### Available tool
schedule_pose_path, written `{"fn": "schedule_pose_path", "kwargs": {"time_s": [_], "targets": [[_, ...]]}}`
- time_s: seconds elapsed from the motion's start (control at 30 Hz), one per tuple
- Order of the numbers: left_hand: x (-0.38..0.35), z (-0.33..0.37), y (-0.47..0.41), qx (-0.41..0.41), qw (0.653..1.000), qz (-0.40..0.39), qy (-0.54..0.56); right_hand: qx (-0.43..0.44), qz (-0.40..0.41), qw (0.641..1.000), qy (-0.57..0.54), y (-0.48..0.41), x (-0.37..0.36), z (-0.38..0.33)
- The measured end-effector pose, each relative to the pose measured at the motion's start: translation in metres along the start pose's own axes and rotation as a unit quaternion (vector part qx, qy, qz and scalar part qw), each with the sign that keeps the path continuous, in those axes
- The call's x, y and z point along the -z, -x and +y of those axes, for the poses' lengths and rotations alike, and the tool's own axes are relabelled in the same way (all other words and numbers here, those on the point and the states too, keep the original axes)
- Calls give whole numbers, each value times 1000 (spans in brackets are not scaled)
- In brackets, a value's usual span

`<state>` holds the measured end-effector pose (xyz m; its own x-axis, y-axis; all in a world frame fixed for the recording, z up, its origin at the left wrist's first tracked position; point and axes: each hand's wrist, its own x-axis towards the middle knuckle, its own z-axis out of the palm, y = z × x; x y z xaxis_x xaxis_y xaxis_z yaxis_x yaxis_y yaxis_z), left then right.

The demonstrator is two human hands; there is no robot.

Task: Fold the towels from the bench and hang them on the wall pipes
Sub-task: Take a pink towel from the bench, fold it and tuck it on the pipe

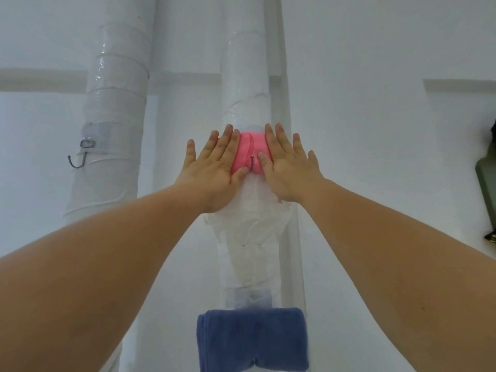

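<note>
A folded pink towel (251,150) hangs on a small metal hook (252,160) on the middle white wrapped pipe (247,84). My left hand (214,165) lies flat on the towel's left side with fingers straight. On the towel's right side my right hand (285,163) presses flat in the same way. Both hands cover most of the towel; only its centre strip shows. Lower on the same pipe a folded blue towel (252,339) hangs on another hook.
A second white wrapped pipe (115,103) stands to the left, with a bare metal hook (77,159) taped to it. White wall lies behind the pipes. A dark object (487,183) sits at the right edge.
</note>
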<state>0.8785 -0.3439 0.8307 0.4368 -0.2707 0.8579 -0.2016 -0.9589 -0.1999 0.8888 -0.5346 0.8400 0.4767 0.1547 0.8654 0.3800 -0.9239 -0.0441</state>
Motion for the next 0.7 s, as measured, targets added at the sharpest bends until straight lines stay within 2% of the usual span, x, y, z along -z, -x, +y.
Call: {"fn": "schedule_pose_path", "kwargs": {"time_s": [0.2, 0.33, 0.53, 0.7], "targets": [[28, 7, 19, 16, 999, -10, -29, -2, 44, 998, 39, 23, 20, -12], [39, 7, 49, 53, 998, 21, -21, -1, 85, 996, 24, 49, 20, -16], [37, 4, 97, 73, 997, 8, -26, 11, 55, 998, 17, 101, -1, -25], [31, 1, 125, 58, 998, 32, 5, -14, 47, 998, 30, 127, -17, -40]]}}
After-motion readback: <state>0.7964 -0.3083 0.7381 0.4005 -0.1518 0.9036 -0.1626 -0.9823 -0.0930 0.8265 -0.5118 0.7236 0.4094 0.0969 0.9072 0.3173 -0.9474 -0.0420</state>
